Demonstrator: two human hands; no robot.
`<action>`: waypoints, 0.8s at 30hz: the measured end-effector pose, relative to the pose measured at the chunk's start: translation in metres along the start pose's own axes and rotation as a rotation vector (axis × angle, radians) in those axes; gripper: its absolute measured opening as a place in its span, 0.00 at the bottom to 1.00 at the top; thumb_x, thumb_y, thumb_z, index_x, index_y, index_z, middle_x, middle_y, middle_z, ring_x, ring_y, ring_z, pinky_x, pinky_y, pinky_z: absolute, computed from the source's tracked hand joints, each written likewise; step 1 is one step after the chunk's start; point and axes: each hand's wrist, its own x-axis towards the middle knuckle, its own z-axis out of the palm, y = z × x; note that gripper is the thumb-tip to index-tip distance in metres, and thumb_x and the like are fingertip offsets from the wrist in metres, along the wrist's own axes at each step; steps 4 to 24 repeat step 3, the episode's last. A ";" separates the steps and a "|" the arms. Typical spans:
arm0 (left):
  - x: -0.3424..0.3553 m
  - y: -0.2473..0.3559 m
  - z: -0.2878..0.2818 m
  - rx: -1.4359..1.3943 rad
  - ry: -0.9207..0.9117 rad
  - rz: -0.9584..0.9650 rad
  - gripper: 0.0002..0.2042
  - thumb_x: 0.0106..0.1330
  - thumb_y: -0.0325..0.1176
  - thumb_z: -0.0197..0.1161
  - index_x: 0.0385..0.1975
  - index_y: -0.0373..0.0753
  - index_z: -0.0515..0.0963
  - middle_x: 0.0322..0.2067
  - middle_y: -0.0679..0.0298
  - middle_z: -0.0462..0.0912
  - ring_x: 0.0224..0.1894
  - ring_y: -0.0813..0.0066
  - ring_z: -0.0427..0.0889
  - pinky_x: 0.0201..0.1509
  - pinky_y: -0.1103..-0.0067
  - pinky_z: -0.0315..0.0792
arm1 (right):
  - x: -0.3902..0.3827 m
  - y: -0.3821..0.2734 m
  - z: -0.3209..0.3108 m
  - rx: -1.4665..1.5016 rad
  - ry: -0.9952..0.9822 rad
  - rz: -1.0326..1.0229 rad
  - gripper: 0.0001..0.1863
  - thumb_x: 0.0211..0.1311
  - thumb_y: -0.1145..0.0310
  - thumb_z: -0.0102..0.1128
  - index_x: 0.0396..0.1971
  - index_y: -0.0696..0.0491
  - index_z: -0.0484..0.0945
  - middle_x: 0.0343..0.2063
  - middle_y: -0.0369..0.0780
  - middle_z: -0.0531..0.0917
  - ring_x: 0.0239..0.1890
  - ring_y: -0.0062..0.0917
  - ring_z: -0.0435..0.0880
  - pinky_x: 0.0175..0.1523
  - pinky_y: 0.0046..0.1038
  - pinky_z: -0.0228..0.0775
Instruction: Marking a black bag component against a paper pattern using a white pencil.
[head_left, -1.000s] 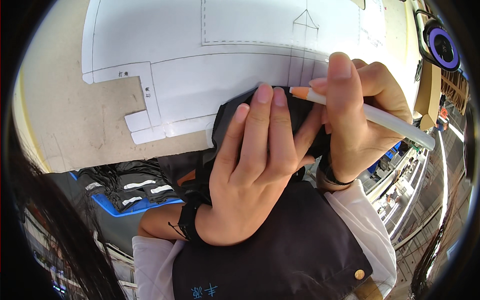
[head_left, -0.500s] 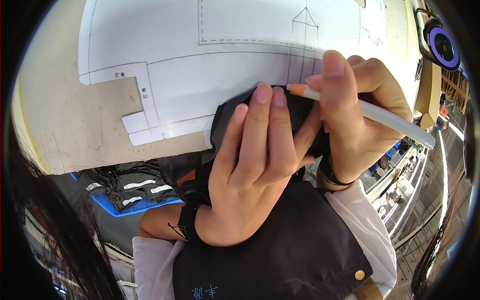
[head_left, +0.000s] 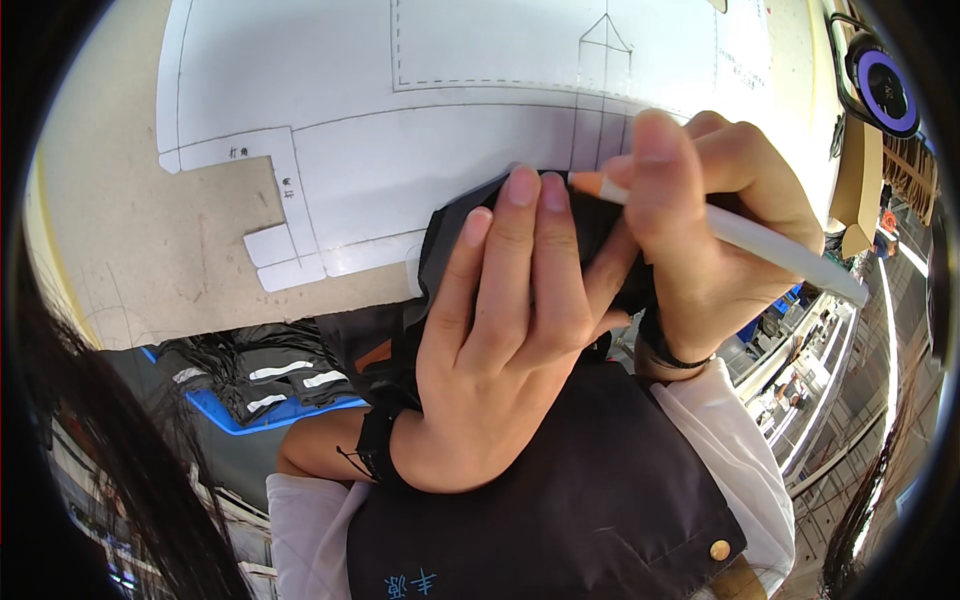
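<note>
My left hand lies with its fingers stretched out over a piece of black fabric, pressing its edge onto a white paper pattern. In my right hand, a white pencil with an orange tip is pinched between thumb and fingers. The pencil slants down to the right. Its tip is at the fabric's upper edge, just right of my left fingertips, by the lower end of the pattern's drawn lines. My hands cover much of the fabric.
The pattern rests on a beige tabletop. Below the table's front edge, a blue bin holds dark folded pieces with white strips. A round purple-and-black device stands at the far right, above a cardboard box.
The pencil tip has shifted slightly left and down along the fabric edge, with my right hand slightly blurred. My left hand stays nearly in place on the fabric.
</note>
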 end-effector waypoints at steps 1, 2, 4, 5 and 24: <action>-0.001 0.001 -0.001 -0.002 0.002 0.002 0.17 0.71 0.35 0.48 0.59 0.54 0.72 0.49 0.65 0.66 0.58 0.71 0.70 0.63 0.76 0.71 | -0.001 0.000 0.000 0.062 0.051 -0.003 0.11 0.60 0.77 0.58 0.18 0.58 0.73 0.16 0.40 0.80 0.15 0.14 0.70 0.21 0.16 0.63; -0.002 0.001 -0.002 -0.001 -0.038 0.025 0.18 0.65 0.49 0.53 0.53 0.55 0.76 0.54 0.61 0.64 0.60 0.63 0.68 0.62 0.67 0.69 | -0.002 0.000 0.001 0.123 0.102 -0.006 0.11 0.63 0.76 0.56 0.19 0.59 0.73 0.16 0.40 0.80 0.14 0.14 0.70 0.20 0.17 0.65; -0.004 0.001 -0.004 0.004 -0.078 0.045 0.23 0.59 0.62 0.57 0.48 0.57 0.80 0.58 0.58 0.61 0.61 0.54 0.66 0.61 0.58 0.66 | -0.002 0.000 0.001 0.125 0.101 -0.007 0.11 0.63 0.76 0.56 0.19 0.59 0.73 0.16 0.40 0.80 0.14 0.14 0.70 0.20 0.17 0.65; -0.004 0.001 -0.004 0.004 -0.078 0.045 0.23 0.59 0.62 0.57 0.48 0.57 0.80 0.58 0.58 0.61 0.61 0.54 0.66 0.61 0.58 0.66 | -0.002 0.000 0.001 0.125 0.101 -0.007 0.11 0.63 0.76 0.56 0.19 0.59 0.73 0.16 0.40 0.80 0.14 0.14 0.70 0.20 0.17 0.65; -0.004 0.001 -0.004 0.004 -0.078 0.045 0.23 0.59 0.62 0.57 0.48 0.57 0.80 0.58 0.58 0.61 0.61 0.54 0.66 0.61 0.58 0.66 | -0.002 0.000 0.001 0.125 0.101 -0.007 0.11 0.63 0.76 0.56 0.19 0.59 0.73 0.16 0.40 0.80 0.14 0.14 0.70 0.20 0.17 0.65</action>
